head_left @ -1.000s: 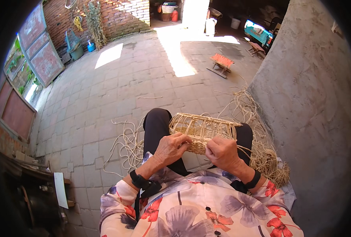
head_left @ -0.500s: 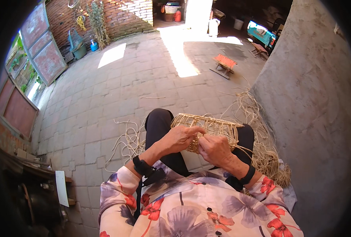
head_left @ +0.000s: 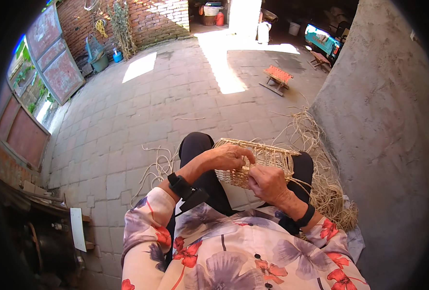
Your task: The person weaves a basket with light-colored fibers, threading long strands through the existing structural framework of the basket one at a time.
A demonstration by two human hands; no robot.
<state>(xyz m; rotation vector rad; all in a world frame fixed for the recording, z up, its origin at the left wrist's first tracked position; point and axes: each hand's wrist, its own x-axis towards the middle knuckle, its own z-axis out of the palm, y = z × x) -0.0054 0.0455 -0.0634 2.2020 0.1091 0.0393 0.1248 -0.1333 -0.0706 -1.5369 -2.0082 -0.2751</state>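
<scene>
A half-woven basket (head_left: 283, 163) of pale straw-like cord lies across my thighs, its openwork side facing up and its rim toward the far side. My left hand (head_left: 228, 157) rests over its left part, fingers curled down onto the weave and index finger bent toward my other hand. Close beside it, my right hand (head_left: 268, 182) is closed in a pinch at the near edge of the basket. What the right fingertips hold is hidden. A loose strand (head_left: 300, 182) runs out by the right wrist.
Loose cord lies heaped in a pile (head_left: 333, 205) at my right, against a rough grey wall (head_left: 378, 106). More loose strands (head_left: 159, 166) are on the paving by my left knee. A low folding stool (head_left: 277, 77) with an orange woven seat stands ahead.
My left hand has shifted slightly up and right and its wrist has lifted, with the index finger now bent down. A small gap shows between my hands. The right hand stays closed.
</scene>
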